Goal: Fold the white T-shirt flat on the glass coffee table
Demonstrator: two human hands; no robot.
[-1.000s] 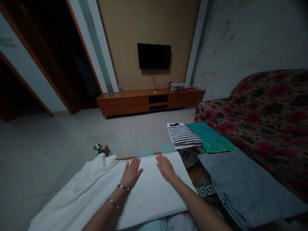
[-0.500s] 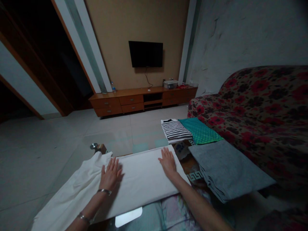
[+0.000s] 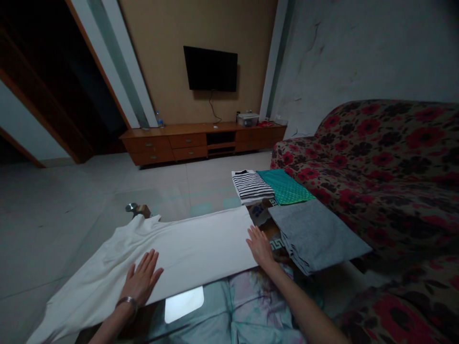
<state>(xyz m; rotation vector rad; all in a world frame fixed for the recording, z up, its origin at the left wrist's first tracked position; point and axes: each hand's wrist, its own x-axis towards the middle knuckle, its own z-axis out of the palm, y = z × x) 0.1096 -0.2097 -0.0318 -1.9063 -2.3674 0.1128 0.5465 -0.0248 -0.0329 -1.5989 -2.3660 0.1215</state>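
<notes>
A white long-sleeved shirt [image 3: 204,243] lies across the glass table, its right part folded into a flat panel. Toward the left, a sleeve and the collar area spread out with wrinkles. My left hand [image 3: 141,277] rests flat on the shirt near its front edge, fingers stretched out, a bracelet on the wrist. At the panel's right end my right hand [image 3: 260,245] lies with fingers extended, touching the edge of the cloth. Neither hand grips anything.
Right of the shirt lie a folded grey garment [image 3: 319,234], a green folded cloth [image 3: 287,186] and a striped folded shirt [image 3: 253,185]. A floral sofa [image 3: 380,143] stands at the right. A wooden TV cabinet [image 3: 190,141] stands against the far wall, below a television [image 3: 211,69].
Both hands have slid toward me over the shirt, the left also moving leftward and the right to the panel's right edge. The camera view has shifted slightly.
</notes>
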